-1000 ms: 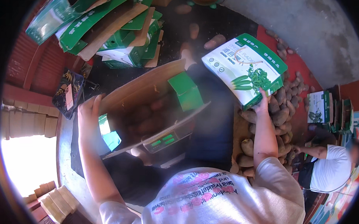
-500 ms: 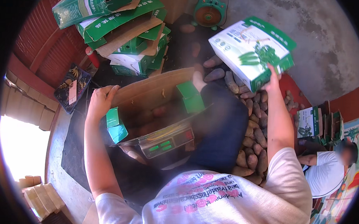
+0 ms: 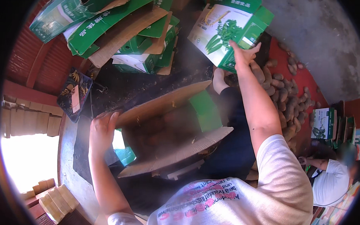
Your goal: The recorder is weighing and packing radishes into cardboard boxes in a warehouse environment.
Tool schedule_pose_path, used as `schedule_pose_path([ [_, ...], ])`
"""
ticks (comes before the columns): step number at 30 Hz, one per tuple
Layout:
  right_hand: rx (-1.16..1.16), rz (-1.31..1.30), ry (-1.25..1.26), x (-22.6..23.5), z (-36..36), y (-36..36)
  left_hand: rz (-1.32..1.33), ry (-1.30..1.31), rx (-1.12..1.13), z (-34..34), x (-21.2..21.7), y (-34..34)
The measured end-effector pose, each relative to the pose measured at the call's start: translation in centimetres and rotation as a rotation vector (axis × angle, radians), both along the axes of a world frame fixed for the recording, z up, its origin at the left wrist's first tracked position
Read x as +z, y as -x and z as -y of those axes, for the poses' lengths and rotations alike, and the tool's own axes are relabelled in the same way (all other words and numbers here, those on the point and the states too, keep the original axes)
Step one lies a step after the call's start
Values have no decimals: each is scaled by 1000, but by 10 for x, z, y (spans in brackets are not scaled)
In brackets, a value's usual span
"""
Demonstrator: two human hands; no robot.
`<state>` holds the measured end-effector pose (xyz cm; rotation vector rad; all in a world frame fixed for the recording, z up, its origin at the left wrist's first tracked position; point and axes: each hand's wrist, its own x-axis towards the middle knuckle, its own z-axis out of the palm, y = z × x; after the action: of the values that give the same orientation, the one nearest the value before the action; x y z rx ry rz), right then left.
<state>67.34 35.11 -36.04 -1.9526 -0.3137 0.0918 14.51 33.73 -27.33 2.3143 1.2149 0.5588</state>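
An open cardboard carton with green end flaps sits in front of me; brownish tubers lie dim inside it. My left hand grips the left end of its far flap, fingers curled over the edge. Farther off on the right, my right hand is on a green and white box printed with leafy vegetables. The thumb lies by its printed face, and the other fingers spread against its green side. What lies under the box is hidden. My legs are beside the carton.
A pile of brown tubers covers the floor at right. Flattened green cartons are stacked at far left, near a dark patterned tray with a pink phone. A co-worker in a white shirt is at right, by more cartons.
My right hand has carried the green and white box leftward and away. The open carton's near flap now stands out toward me, covering the digital scale seen before. My left hand keeps its grip.
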Motion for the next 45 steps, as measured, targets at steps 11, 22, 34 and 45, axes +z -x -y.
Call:
schedule_pose_path([
  [11, 443, 191, 347, -186, -29, 33, -113, 86, 62, -10, 1, -10],
  [22, 1348, -491, 268, -134, -6, -27, -175, 170, 117, 2, -1, -21],
  [34, 897, -134, 726, -237, 229, -193, -136, -2, -80, 2, -21, -17],
  [45, 891, -246, 840, -301, 374, -4, -216, 16, 59, 4, -30, -17],
])
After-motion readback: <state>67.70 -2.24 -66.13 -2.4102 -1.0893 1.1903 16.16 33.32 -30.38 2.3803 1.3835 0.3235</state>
